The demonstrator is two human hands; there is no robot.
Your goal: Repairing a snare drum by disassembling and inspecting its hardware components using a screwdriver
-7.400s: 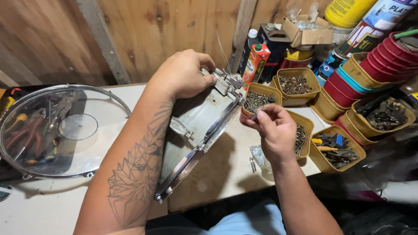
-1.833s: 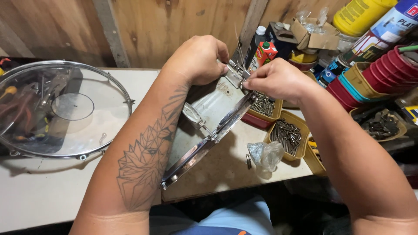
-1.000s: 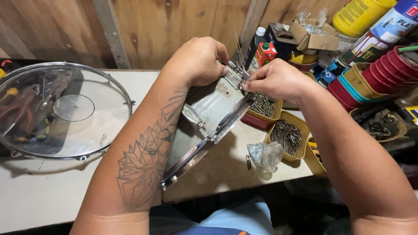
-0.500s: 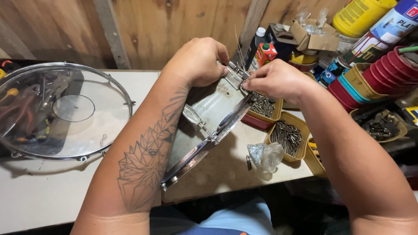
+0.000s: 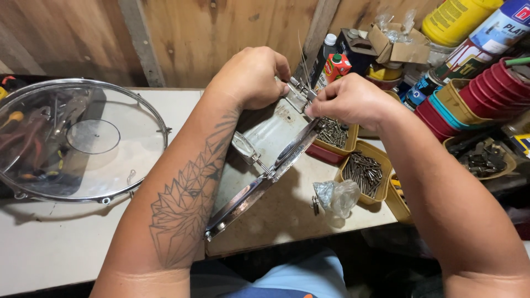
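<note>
Head cam, only view. My left hand [image 5: 251, 77] is curled over the far rim of the drum shell [image 5: 265, 160], fingers wrapped shut on it, holding it on edge, tilted from abt 7 o'clock near my lap up to 1 o'clock. My right hand [image 5: 350, 102] is closed in a pinch at the small metal lug bracket [image 5: 301, 91] on the shell's top end, fingertips [image 5: 314, 107] touching it; whether a screw sits betw. them I can't tell, too small.

Vs. a few secs back: right hand was away from the shell, down by the trays at 3 o'clock, fingers pinched together. Now it's up on the bracket and has barely shifted over the last couple secs, so I judge I'm in the fiddly fastening bit at that lug, not picking parts any more.

Around: yellow trays of screws [image 5: 364, 171] just right of the shell, crumpled plastic bag [image 5: 337, 196] at 4 o'clock, clear drum head w/ chrome hoop [image 5: 77, 143] at 9 o'clock, well apart. Red stacked tubs [image 5: 497, 94] & spray cans [image 5: 475, 44] at 2 o'clock. All on the pale bench top [image 5: 55, 248].
</note>
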